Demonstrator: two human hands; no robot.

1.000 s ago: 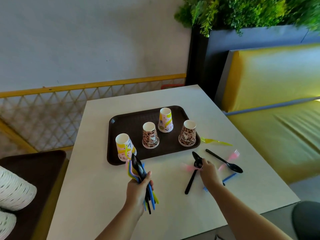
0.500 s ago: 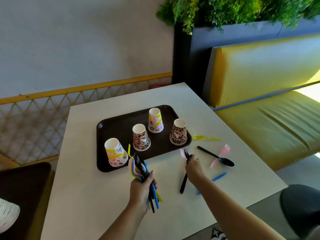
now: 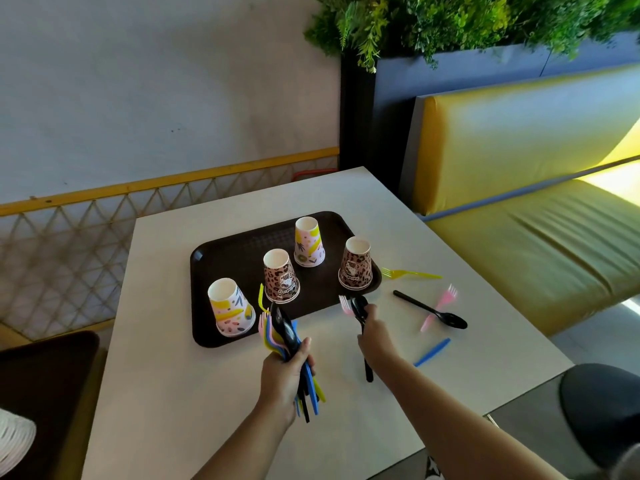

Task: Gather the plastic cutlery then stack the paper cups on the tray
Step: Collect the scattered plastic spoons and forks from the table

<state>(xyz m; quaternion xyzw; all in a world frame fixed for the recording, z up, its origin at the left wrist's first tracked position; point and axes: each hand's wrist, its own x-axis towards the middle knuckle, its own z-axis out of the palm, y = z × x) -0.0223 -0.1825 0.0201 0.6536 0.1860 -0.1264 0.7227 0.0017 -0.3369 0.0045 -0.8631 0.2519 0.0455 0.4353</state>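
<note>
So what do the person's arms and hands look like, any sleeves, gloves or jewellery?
Both forearms are bare as far as the frame shows, with no sleeve in view. The left hand and right hand wear no gloves, and no rings, watch or bracelet are visible.

One head-worn camera is looking forward and steeply down from above the near edge of the table [image 3: 214, 393], facing toward twelve o'clock. It is sitting close, with both forearms running in from the bottom edge. The tray [image 3: 239, 249] is lying just above centre, the wall [image 3: 138, 91] is filling the eleven o'clock side, and the bench [image 3: 540, 216] is stretching off at two o'clock. There is only this single view.
</note>
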